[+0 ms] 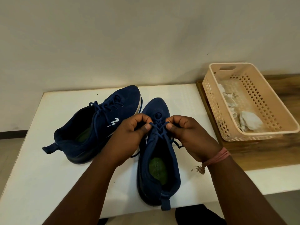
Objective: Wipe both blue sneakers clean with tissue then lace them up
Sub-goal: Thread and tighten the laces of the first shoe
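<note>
While both hands' fingers pinch lace (159,129), near navy sneaker (159,159) half-laced, green insole showing

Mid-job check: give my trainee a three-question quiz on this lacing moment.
1. True or false: both hands pinch the lace of the near sneaker.
2. Where do the used tissues lie? A) on the white table B) in the peach basket C) inside a sneaker
3. Fill in: the far sneaker lies to the ____ of the near one.

Key: 1 true, left hand and right hand each pinch the lace; 2 B; 3 left.
</note>
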